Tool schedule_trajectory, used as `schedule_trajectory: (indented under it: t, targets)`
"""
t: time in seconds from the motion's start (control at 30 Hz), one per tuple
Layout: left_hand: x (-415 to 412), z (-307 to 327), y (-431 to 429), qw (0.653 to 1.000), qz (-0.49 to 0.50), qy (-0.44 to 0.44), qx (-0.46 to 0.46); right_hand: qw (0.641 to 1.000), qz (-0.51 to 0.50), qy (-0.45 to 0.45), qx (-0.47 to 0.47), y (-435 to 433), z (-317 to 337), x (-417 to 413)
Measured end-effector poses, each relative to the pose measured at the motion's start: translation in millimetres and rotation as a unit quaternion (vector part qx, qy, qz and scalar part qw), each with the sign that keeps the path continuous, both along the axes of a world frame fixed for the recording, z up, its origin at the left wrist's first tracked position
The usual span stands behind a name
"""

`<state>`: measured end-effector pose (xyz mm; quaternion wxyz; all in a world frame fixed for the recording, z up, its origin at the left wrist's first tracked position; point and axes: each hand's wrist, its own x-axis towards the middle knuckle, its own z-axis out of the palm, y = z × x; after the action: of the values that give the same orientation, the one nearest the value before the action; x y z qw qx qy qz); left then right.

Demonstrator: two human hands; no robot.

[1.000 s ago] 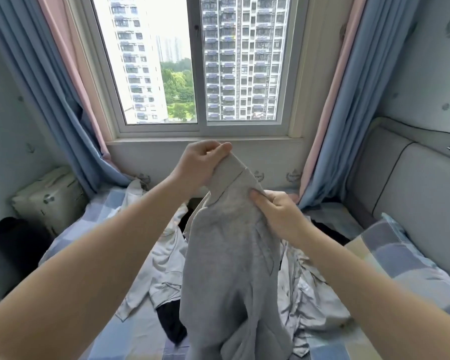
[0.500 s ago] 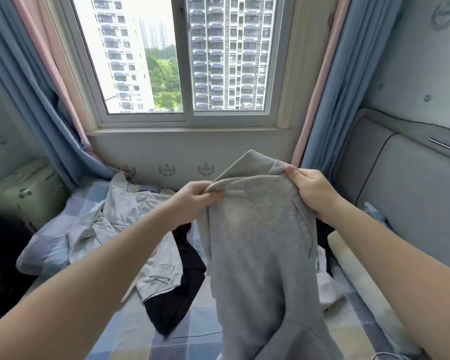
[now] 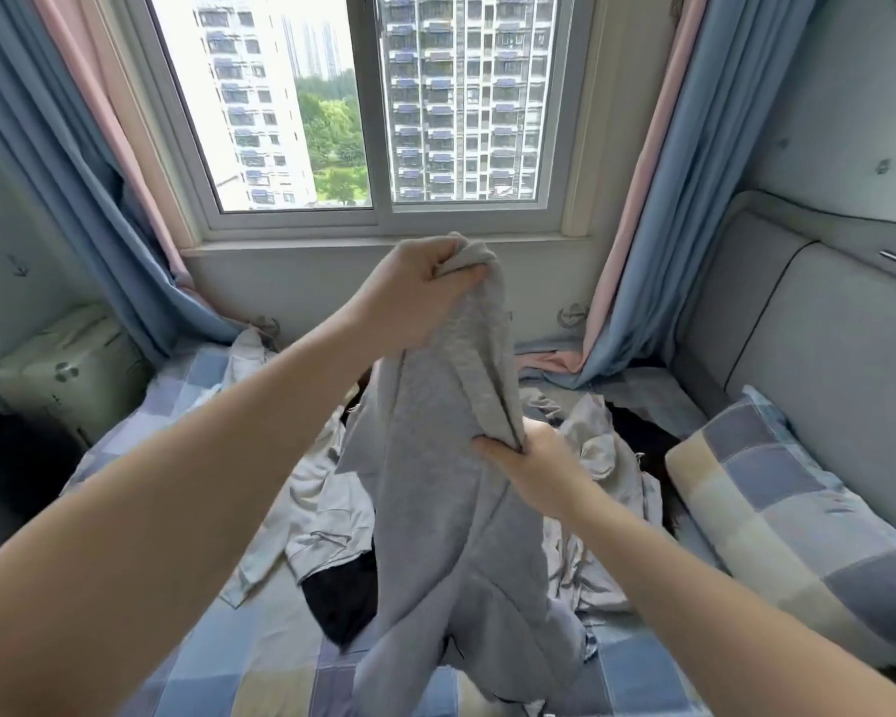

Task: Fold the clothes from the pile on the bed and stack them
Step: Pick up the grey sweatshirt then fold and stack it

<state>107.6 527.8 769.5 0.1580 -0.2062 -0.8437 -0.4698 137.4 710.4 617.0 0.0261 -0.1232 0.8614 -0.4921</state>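
Bedroom, seen from above the bed [image 3: 280, 664], which carries a blue, grey and cream checked sheet.

- Window [image 3: 373, 106]: far wall, centre; tower blocks and green trees beyond the glass.
- Curtains: blue with pink lining, one at the far left [image 3: 73, 199], one at the far right [image 3: 658, 225], both with hems reaching the bed.
- Headboard [image 3: 823, 344]: grey, padded, along the right side.
- Pillow [image 3: 777, 525]: checked like the sheet, lying against the headboard at the right.
- Pale case [image 3: 63, 364]: far left, beside the bed.
- Grey garment [image 3: 435, 509]: soft knit, held up in mid-air over the middle of the bed, hanging in loose folds with its lower end near the sheet.
- Left hand [image 3: 414, 297]: raised, fingers closed tight round the bunched top of the grey garment.
- Right hand [image 3: 533, 473]: lower and nearer, thumb and fingers pinching the garment's right edge.
- Pile of clothes [image 3: 326, 509]: crumpled pale garments spread on the bed behind the grey garment, left and right of it.
- Black garment [image 3: 342, 597]: partly under the pale ones, left of the hanging grey cloth.
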Motion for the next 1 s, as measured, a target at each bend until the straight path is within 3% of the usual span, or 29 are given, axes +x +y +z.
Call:
schedule_trajectory:
  t: [0.1, 0.2, 0.5, 0.6, 0.73, 0.8, 0.83, 0.93, 1.0]
  targets:
    - [-14, -13, -39, 0.986, 0.089, 0.045, -0.136, 0.999, 0.039, 0.001, -0.025, 16, 0, -3]
    - [-16, -27, -62, 0.968, 0.157, 0.040, -0.191, 0.993, 0.054, -0.026, -0.098, 24, 5, -3]
    - [-22, -46, -66, 0.975, 0.162, -0.009, -0.154, 0.997, 0.047, -0.031, -0.056, 40, 19, -6]
    - [-23, -57, -61, 0.973, 0.191, -0.013, -0.133, 0.992, 0.029, -0.057, -0.109, 43, 22, -2]
    - [-21, -78, -42, 0.946, 0.263, -0.116, -0.151, 0.967, 0.023, -0.111, -0.228, 36, 37, 5]
    - [-10, -86, -25, 0.965, 0.211, -0.065, -0.145, 0.957, 0.003, -0.114, -0.265, 34, 41, 3]
    - [-2, -91, -18, 0.982, 0.128, -0.050, -0.130, 0.954, -0.006, -0.113, -0.278, 34, 43, 2]
    - [24, -107, 0, 0.969, -0.081, -0.176, -0.154, 0.953, -0.007, -0.094, -0.288, 35, 48, 1]
    - [32, -123, 8, 0.972, -0.085, -0.182, -0.120, 0.956, -0.005, -0.080, -0.284, 37, 51, 1]
